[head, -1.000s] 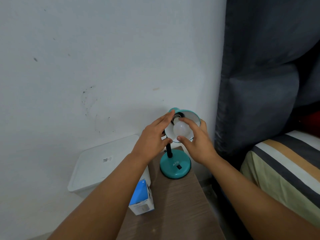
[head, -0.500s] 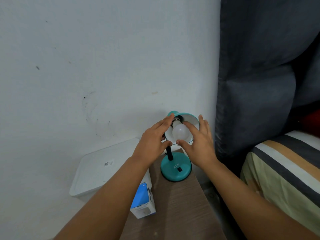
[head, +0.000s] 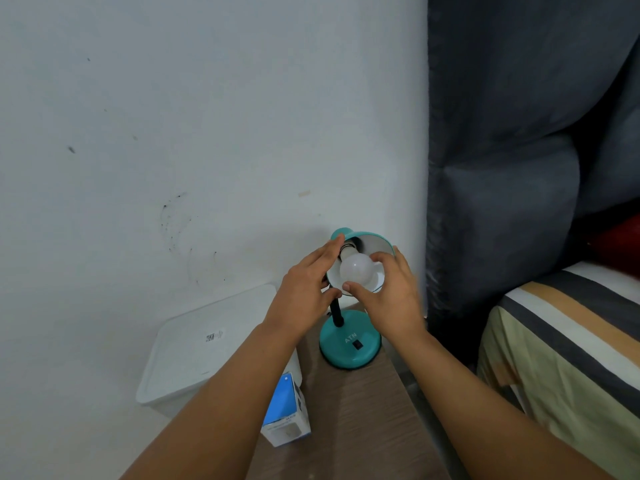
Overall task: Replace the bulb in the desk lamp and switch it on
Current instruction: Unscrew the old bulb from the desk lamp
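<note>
We're looking down at a narrow wood-grain counter (head: 360,410) pushed up against a white wall (head: 207,133), and the teal desk lamp (head: 350,344) stands at its far end, round base flat on the wood, a small black switch (head: 358,345) facing us on the base. The black neck rises from the base to the shade (head: 372,239), which is tipped toward us so we see straight into its white inside.

There's the bulb (head: 355,271), white and round, sitting in the mouth of the shade with its neck toward the socket at the back. The right hand (head: 391,296) is gripping it: thumb pressed on the lower edge of the globe, forefinger curled over the upper right side, the other fingers spread behind along the shade's right rim. The left hand (head: 304,292) is on the shade's left edge, fingers stretched up along the rim toward the socket end, thumb tucked under near the top of the neck, so it clasps the shade from the side.

At the counter's left edge, nearer to us, stands a small blue-and-white box (head: 287,415), partly hidden by the left forearm. Beside the counter on the left sits a white lidded bin (head: 207,344). On the right, a dark grey curtain (head: 519,150) and a striped bed (head: 568,341).
</note>
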